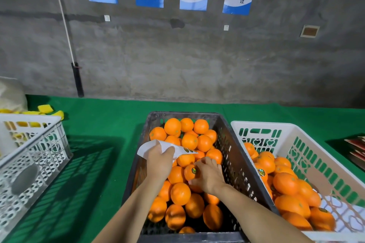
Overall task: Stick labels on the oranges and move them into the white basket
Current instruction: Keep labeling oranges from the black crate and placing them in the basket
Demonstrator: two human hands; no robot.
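Left of the dark crate (233,156), well apart from it on the green table (102,124), stands a second white crate (39,144). It holds no oranges that can be seen, so it probably plays no part in this step. Some yellow pieces (45,109) lie beyond it.

Over the dark crate's near-left part, the left hand (160,162) is closed around a curled white label sheet (154,147). The sheet's free end reaches toward the crate's middle, with a couple of round stickers still showing on it. Held this way, the labels sit just beside the fruit being worked, so the other hand has little way to travel.

At the crate's middle, the right hand (207,176) rests on top of the orange pile. Its fingers curl over one orange (191,172) that already carries a round label facing up. The grip appears to be closing on that fruit, likely pressing the sticker flat or readying a lift, though I cannot tell how firmly it is clamped. The remaining oranges (185,134) in the dark crate look unlabelled.

Right of the dark crate, just beside its long wall, the white basket (256,126) is partly filled with labelled oranges (262,171). Its closeness keeps the transfer short: the held orange only has to clear the dark wall and the white rim.
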